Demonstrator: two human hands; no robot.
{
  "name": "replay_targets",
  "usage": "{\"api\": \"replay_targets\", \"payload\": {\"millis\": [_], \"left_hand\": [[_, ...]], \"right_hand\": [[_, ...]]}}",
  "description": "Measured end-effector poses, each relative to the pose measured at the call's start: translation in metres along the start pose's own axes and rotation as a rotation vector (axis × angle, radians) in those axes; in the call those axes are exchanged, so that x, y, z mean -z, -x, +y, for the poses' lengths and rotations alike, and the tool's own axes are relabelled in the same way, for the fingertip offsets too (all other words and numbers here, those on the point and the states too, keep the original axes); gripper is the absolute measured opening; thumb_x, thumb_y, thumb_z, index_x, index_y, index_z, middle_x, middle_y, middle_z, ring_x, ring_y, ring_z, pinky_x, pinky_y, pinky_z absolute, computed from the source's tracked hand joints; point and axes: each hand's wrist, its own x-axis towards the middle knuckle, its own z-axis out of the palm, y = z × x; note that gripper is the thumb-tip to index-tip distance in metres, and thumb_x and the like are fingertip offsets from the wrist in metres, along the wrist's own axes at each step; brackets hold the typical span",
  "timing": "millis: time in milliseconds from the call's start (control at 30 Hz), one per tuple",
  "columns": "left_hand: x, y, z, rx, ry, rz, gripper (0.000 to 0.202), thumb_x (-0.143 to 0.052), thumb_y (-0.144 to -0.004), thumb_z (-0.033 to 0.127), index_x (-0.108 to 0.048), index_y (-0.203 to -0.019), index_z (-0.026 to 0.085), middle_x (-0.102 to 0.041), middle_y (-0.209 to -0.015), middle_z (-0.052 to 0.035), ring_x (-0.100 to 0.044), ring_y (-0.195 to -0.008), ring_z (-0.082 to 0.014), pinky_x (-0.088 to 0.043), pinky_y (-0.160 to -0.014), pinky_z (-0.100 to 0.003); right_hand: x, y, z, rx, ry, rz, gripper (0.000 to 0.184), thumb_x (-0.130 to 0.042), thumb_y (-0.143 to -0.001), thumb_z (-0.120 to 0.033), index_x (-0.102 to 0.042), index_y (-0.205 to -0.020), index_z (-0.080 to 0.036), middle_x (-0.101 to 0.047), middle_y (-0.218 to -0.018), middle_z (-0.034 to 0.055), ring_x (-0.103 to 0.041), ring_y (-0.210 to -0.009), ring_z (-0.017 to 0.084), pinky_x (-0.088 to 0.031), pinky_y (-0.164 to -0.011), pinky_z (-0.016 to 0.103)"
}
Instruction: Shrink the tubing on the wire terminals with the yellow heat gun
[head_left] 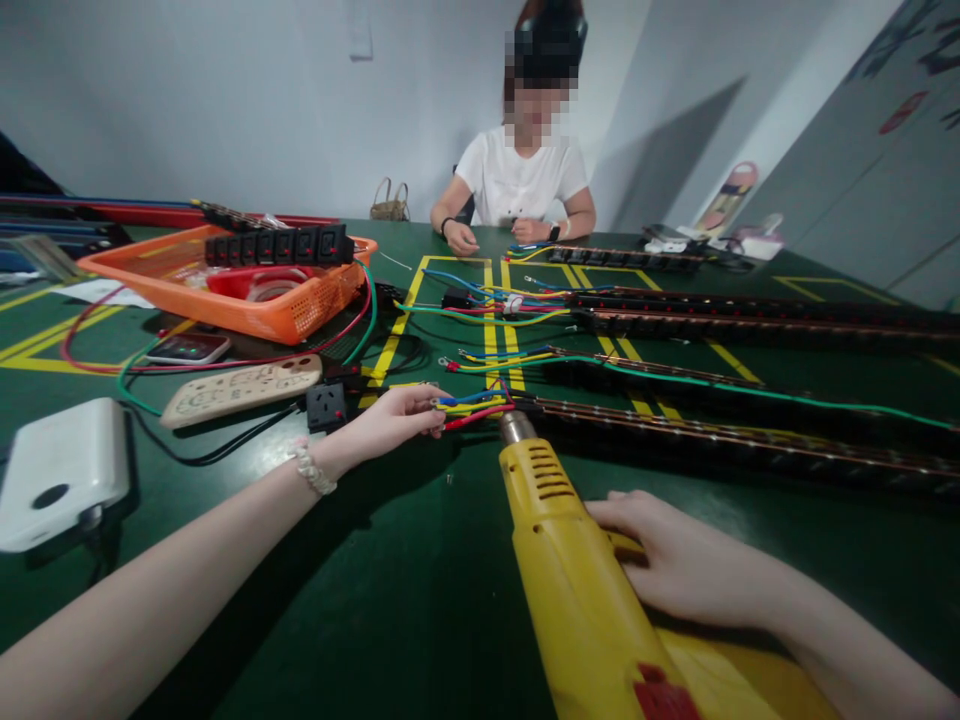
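Note:
My left hand [401,425] is closed round the ends of several blue, yellow and red wires [480,408]. These wires run right into a long black socket strip [675,440]. In my right hand [660,555] is a yellow heat gun [562,550], gripped by its handle. Its metal nozzle [517,428] points away from me, right by the wires close to my left fingertips. Whether nozzle and wires touch, I cannot tell. Just left of my left hand lies a black socket [325,407].
An orange basket [300,312] holds parts at the left, near a white box-shaped device [64,470] and a beige patterned case [244,390]. More strips with wires [750,315] lie farther back. Across the green table sits a person in a white shirt [525,180].

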Motion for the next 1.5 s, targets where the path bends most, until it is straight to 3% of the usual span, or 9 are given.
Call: {"api": "replay_targets", "payload": {"millis": [200, 300, 400, 467, 567, 667, 967, 1500], "left_hand": [[-0.005, 0.002, 0.004, -0.029, -0.115, 0.06, 0.029, -0.053, -0.084, 0.034, -0.058, -0.104, 0.013, -0.053, -0.068, 0.0022, -0.051, -0.059, -0.0097, -0.038, -0.055, -0.021], [-0.006, 0.003, 0.005, -0.03, -0.143, 0.062, 0.024, -0.051, -0.085, 0.036, -0.057, -0.091, 0.014, -0.049, -0.062, 0.0038, -0.046, -0.055, -0.0091, -0.033, -0.051, -0.021], [-0.007, 0.005, 0.005, -0.018, -0.189, 0.066, 0.03, -0.048, -0.087, 0.041, -0.049, -0.071, 0.016, -0.043, -0.057, 0.005, -0.04, -0.052, -0.0085, -0.028, -0.049, -0.022], [-0.009, 0.005, 0.005, -0.026, -0.243, 0.097, 0.034, -0.046, -0.088, 0.044, -0.045, -0.068, 0.016, -0.041, -0.056, 0.005, -0.038, -0.052, -0.0089, -0.026, -0.049, -0.022], [-0.01, 0.006, 0.005, -0.066, -0.354, 0.175, 0.039, -0.043, -0.089, 0.048, -0.045, -0.066, 0.017, -0.041, -0.059, 0.0042, -0.039, -0.056, -0.01, -0.027, -0.051, -0.023], [-0.01, 0.006, 0.005, -0.085, -0.448, 0.224, 0.042, -0.042, -0.089, 0.05, -0.045, -0.064, 0.017, -0.043, -0.059, 0.0034, -0.039, -0.058, -0.0111, -0.027, -0.054, -0.024], [-0.012, 0.005, 0.008, -0.137, -0.665, 0.263, 0.038, -0.041, -0.091, 0.044, -0.048, -0.065, 0.017, -0.048, -0.063, 0.0009, -0.044, -0.061, -0.0136, -0.028, -0.055, -0.025], [-0.01, 0.006, 0.008, -0.134, -0.469, 0.243, 0.041, -0.038, -0.092, 0.044, -0.047, -0.063, 0.016, -0.046, -0.061, 0.0029, -0.042, -0.059, -0.0114, -0.029, -0.056, -0.025]], "right_hand": [[-0.014, -0.003, -0.003, -0.072, 0.236, 0.092, 0.021, -0.051, -0.081, -0.013, -0.062, -0.095, -0.023, -0.066, -0.079, 0.0024, -0.059, -0.073, 0.02, -0.04, -0.062, 0.028], [-0.017, -0.008, -0.004, -0.103, 0.413, 0.103, 0.028, -0.048, -0.079, -0.004, -0.064, -0.092, -0.022, -0.068, -0.077, 0.0031, -0.06, -0.069, 0.022, -0.039, -0.061, 0.03], [-0.018, -0.012, -0.004, -0.048, 0.5, 0.144, 0.031, -0.048, -0.076, 0.0, -0.067, -0.089, -0.022, -0.07, -0.08, 0.0026, -0.061, -0.068, 0.02, -0.039, -0.067, 0.033], [-0.018, -0.012, -0.003, 0.012, 0.565, 0.238, 0.028, -0.051, -0.072, -0.001, -0.067, -0.084, -0.021, -0.07, -0.08, 0.0033, -0.062, -0.07, 0.02, -0.037, -0.073, 0.035], [-0.017, -0.012, 0.0, 0.079, 0.628, 0.33, 0.02, -0.053, -0.069, -0.004, -0.066, -0.075, -0.019, -0.067, -0.072, 0.0031, -0.06, -0.065, 0.019, -0.033, -0.071, 0.035], [-0.015, -0.014, 0.0, 0.11, 0.607, 0.294, 0.017, -0.053, -0.069, -0.007, -0.065, -0.072, -0.019, -0.065, -0.069, 0.0026, -0.057, -0.061, 0.017, -0.03, -0.065, 0.034], [-0.017, -0.028, -0.014, 0.132, 0.644, 0.219, 0.011, -0.054, -0.071, -0.012, -0.064, -0.073, -0.017, -0.066, -0.072, 0.0041, -0.057, -0.066, 0.019, -0.028, -0.07, 0.035], [-0.025, -0.046, -0.039, 0.186, 0.651, 0.15, 0.012, -0.053, -0.074, -0.017, -0.065, -0.077, -0.015, -0.068, -0.077, 0.0074, -0.059, -0.071, 0.021, -0.028, -0.081, 0.037]]}}
